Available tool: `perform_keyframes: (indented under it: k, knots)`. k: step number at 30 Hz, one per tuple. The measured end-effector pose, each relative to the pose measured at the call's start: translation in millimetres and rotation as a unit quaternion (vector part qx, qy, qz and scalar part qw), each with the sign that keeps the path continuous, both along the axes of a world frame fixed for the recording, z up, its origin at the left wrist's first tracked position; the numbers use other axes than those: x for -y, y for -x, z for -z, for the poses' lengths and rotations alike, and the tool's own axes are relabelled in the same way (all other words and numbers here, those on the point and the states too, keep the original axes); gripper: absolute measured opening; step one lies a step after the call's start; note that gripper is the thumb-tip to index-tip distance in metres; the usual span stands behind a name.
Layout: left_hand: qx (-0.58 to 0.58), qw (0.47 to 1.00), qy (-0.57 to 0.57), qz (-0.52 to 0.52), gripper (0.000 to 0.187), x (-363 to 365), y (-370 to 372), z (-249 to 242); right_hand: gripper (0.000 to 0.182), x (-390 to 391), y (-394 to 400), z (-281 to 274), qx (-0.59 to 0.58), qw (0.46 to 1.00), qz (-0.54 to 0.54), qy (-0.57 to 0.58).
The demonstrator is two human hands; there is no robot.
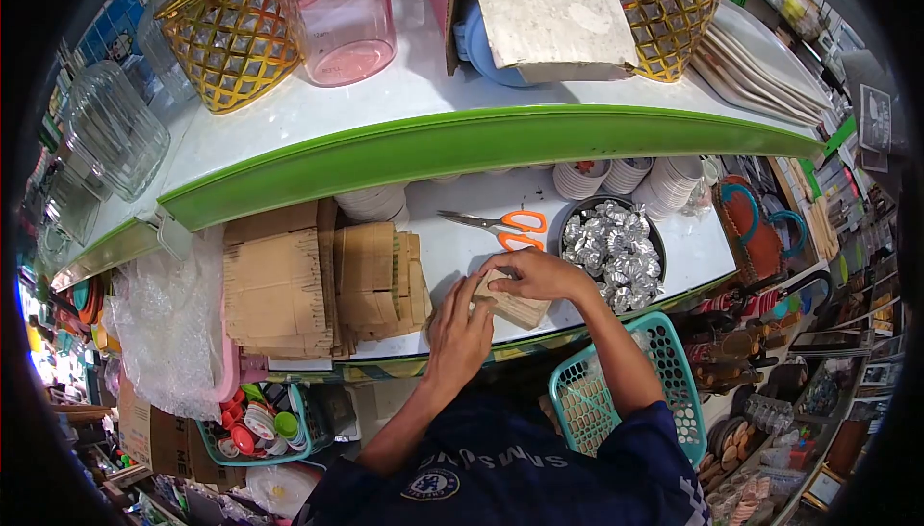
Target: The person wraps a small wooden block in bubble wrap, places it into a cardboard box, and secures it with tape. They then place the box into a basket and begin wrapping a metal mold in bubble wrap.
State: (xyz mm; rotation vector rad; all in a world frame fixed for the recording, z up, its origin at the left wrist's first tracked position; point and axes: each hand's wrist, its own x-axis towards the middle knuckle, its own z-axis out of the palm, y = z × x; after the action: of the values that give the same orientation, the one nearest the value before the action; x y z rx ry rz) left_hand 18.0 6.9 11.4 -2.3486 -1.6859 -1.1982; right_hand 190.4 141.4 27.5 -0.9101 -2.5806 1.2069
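Observation:
A small stack of cut cardboard pieces (pixel 520 308) lies at the front edge of the white shelf. My right hand (pixel 539 274) is closed over its top and far side, with the fingers bent. My left hand (pixel 460 335) presses against the stack's left side, fingers together and pointing away from me. Beyond the hands lie scissors (pixel 505 228) with orange handles, their blades pointing left. Left of my left hand stand folded brown cardboard pieces (pixel 368 276) beside a larger cardboard pile (pixel 279 285). To the right, a dark round pan (pixel 662 252) holds silvery foil cups (pixel 611 249).
An upper shelf with a green edge (pixel 481 131) overhangs the work surface, bearing gold baskets (pixel 236 35) and a pink clear container (pixel 348 30). Stacked white cups (pixel 582 178) stand underneath. A teal basket (pixel 685 372) is below my right arm; another basket (pixel 313 430) sits lower left.

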Motion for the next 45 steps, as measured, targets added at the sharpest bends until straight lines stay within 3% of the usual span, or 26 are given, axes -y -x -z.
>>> perform_keyframes:
  k: [4, 5, 6, 9, 10, 12, 14, 16, 22, 24, 30, 32, 34, 35, 36, 38, 40, 42, 45]
  knots:
    - [0.056, 0.998, -0.015, 0.025, 0.022, 28.3, -7.2, -2.4, 0.032, 1.8, -4.9, -6.7, 0.011, 0.999, 0.016, 0.042]
    - [0.204, 0.967, 0.131, 0.075, 0.021, 39.7, -12.6, 2.3, 0.032, 2.3, -5.5, -8.0, 0.012, 0.999, 0.017, 0.042]
    - [0.342, 0.892, 0.272, 0.121, 0.019, 51.8, -18.2, 7.4, 0.032, 3.0, -6.0, -9.1, 0.020, 0.998, 0.026, 0.046]
    - [0.424, 0.759, 0.436, 0.232, 0.031, 65.9, -29.4, 44.0, 0.031, 3.5, -7.3, -5.0, 0.012, 0.998, 0.042, 0.048]
    - [0.424, 0.758, 0.437, 0.232, 0.031, 67.8, -30.9, 45.7, 0.031, 4.2, -8.5, -1.6, -0.003, 0.998, 0.050, 0.047]
    - [0.543, 0.574, 0.576, 0.210, 0.036, 72.2, -33.0, 47.5, 0.031, 5.5, -12.6, 9.8, -0.029, 0.996, 0.062, 0.051]
    - [0.525, 0.563, 0.597, 0.228, 0.042, 71.0, -32.2, 46.3, 0.031, 10.0, -15.1, 12.8, -0.056, 0.994, 0.073, 0.056]
    - [0.674, 0.445, 0.544, 0.227, 0.045, 73.1, -37.4, 48.1, 0.029, 17.6, -16.3, 7.0, -0.044, 0.991, 0.107, 0.059]
    - [0.699, 0.471, 0.465, 0.269, 0.049, 71.1, -50.8, 38.3, 0.028, 38.5, -22.0, -0.7, -0.026, 0.983, 0.180, 0.003]
    - [0.683, 0.509, 0.453, 0.264, 0.050, 69.7, -54.9, 37.1, 0.027, 47.5, -23.8, -13.2, -0.013, 0.977, 0.214, 0.003]
    - [0.755, 0.497, 0.347, 0.250, 0.056, 58.9, -62.2, 17.0, 0.027, 86.4, -16.3, -66.6, -0.028, 0.929, 0.368, -0.013]
    - [0.752, 0.525, 0.319, 0.241, 0.056, 54.7, -62.9, 14.7, 0.028, 92.6, -15.4, -69.3, -0.037, 0.918, 0.396, -0.010]
    - [0.718, 0.611, 0.255, 0.214, 0.053, 48.5, -59.5, 8.3, 0.025, 98.2, -16.6, -64.9, -0.113, 0.906, 0.398, -0.090]
    - [0.715, 0.629, 0.241, 0.187, 0.050, 47.3, -57.6, 1.6, 0.024, 97.5, -20.2, -52.0, -0.200, 0.904, 0.375, -0.055]
    - [0.717, 0.630, 0.235, 0.183, 0.050, 45.4, -51.7, 0.4, 0.024, 99.3, -20.4, -47.1, -0.200, 0.906, 0.368, -0.054]
    - [0.729, 0.616, 0.228, 0.192, 0.050, 45.9, -37.2, -0.8, 0.027, 105.2, -19.0, -37.7, -0.347, 0.865, 0.344, 0.118]
    - [0.735, 0.623, 0.222, 0.150, 0.045, 46.6, -31.9, -9.3, 0.027, 108.1, -20.3, -30.0, -0.349, 0.871, 0.301, 0.169]
    - [0.671, 0.682, 0.248, 0.153, 0.039, 49.1, -18.0, -7.6, 0.028, 115.0, -12.0, -32.6, -0.406, 0.850, 0.272, 0.197]
    - [0.660, 0.690, 0.255, 0.152, 0.035, 54.6, -6.3, -10.9, 0.033, 125.0, -3.8, -47.7, -0.350, 0.877, 0.272, 0.183]
